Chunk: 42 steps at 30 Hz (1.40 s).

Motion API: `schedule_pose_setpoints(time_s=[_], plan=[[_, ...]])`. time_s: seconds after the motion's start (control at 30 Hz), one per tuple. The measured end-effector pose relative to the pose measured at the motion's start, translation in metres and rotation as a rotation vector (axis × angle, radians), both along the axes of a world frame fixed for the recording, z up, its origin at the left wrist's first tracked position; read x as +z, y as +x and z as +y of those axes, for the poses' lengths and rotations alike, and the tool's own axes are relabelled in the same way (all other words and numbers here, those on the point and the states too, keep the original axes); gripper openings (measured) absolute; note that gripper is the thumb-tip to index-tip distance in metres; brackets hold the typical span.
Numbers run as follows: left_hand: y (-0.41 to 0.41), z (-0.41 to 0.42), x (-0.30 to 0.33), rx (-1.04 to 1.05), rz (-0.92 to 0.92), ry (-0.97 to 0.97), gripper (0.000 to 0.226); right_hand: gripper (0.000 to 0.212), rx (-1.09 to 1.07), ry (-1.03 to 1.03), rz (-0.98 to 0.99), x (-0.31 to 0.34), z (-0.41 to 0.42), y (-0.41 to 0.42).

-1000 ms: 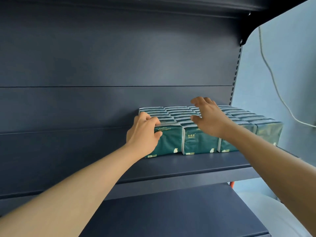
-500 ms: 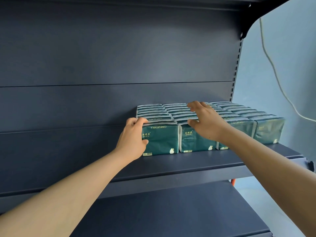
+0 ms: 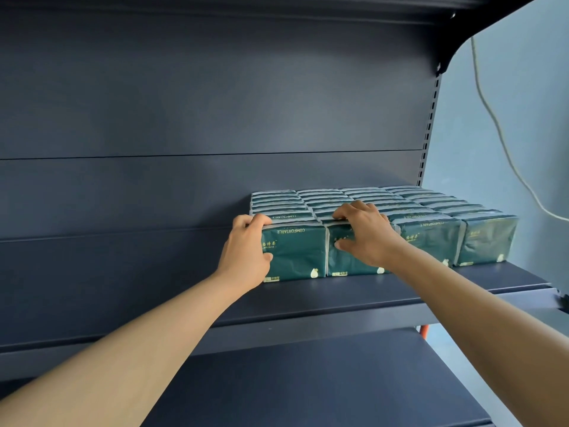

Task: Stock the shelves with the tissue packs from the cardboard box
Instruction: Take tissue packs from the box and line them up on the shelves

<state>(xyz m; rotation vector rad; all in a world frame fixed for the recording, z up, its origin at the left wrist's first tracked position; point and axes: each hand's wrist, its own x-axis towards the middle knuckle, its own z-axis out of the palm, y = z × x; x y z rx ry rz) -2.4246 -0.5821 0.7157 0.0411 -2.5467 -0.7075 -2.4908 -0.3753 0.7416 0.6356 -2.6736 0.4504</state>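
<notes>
Green tissue packs (image 3: 431, 238) are lined up in four rows on the shelf (image 3: 369, 295), toward its right end. Each pack is wrapped in shiny plastic with white edges and gold writing. The front pack of the far-left row (image 3: 297, 252) is gripped at its left end by the left hand (image 3: 246, 251): the fingers are curled over its top edge and the thumb is pressed on its front. The front pack of the next row (image 3: 345, 263), just beside the first one, is held by the right hand (image 3: 363, 235): the fingers are hooked over its top and the thumb is laid on its front face. Both arms are stretched up from the bottom of the view.

Behind the packs, a dark blue back panel (image 3: 200, 103) is seen. Below the shelf, a lower shelf (image 3: 308, 383) of the same dark colour is seen. To the right of the shelf, a pale blue wall (image 3: 523, 103) is seen, with a white cable (image 3: 492, 118) hung down it.
</notes>
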Motion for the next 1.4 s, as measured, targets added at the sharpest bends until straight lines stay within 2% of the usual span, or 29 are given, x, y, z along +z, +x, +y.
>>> schedule_pose_setpoints(time_s=[0.13,0.33,0.53,0.7,0.83,1.1,1.4], plan=[[0.001,0.000,-0.002,0.006,0.010,-0.013,0.054,0.049,0.003,-0.007,0.026,-0.004,0.001,0.000],[0.011,0.000,0.009,0.015,-0.051,-0.028,0.062,0.060,0.019,-0.071,-0.001,0.010,0.004,0.014],[0.036,-0.007,0.035,0.024,0.017,0.021,0.056,0.058,0.010,-0.145,0.079,0.039,0.012,0.050],[0.068,-0.008,0.050,-0.064,0.084,0.061,0.049,0.053,-0.051,-0.199,0.156,0.045,0.017,0.099],[0.098,-0.002,0.046,-0.176,0.079,0.109,0.042,0.049,-0.132,-0.211,0.127,0.033,0.025,0.145],[0.153,0.041,-0.015,-0.424,-0.083,0.183,0.033,0.041,-0.336,-0.216,-0.028,-0.026,0.056,0.247],[0.195,0.112,-0.112,-0.580,-0.341,0.169,0.020,0.035,-0.508,-0.227,-0.273,-0.121,0.111,0.320]])
